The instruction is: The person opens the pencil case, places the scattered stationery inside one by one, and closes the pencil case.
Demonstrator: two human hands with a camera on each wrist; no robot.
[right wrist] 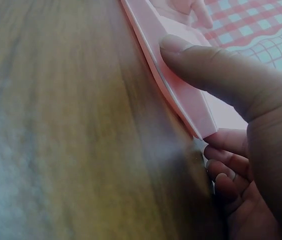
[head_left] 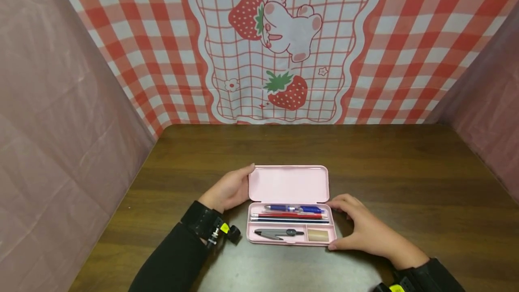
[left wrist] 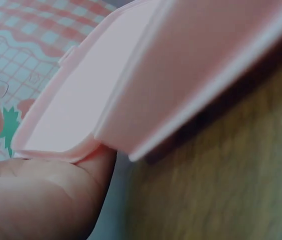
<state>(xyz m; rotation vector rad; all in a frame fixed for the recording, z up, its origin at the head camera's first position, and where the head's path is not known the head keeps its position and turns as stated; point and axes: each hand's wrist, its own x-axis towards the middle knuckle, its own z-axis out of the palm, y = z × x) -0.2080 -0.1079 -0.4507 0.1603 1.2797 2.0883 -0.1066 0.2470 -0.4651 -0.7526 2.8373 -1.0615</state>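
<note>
A pink pencil case [head_left: 289, 242] lies open on the table, its lid [head_left: 289, 184] tipped back on the far side. In its long compartment are a blue pen [head_left: 312, 209], a red pencil [head_left: 292, 215] and a dark pencil [head_left: 289, 221]. The front section holds a grey compass [head_left: 284, 232] and, in a small compartment, a tan eraser [head_left: 317, 235]. My left hand [head_left: 231, 188] touches the lid's left edge, fingers partly hidden behind it and thumb apart. With my right hand [head_left: 361, 226] I grip the case's right end, thumb [right wrist: 201, 65] at the front corner and fingers at the back.
The brown wooden table [head_left: 389, 157] extends around the case. A red-and-white checked cloth [head_left: 162, 48] with strawberries hangs behind it, and pink curtains [head_left: 61, 125] hang at both sides.
</note>
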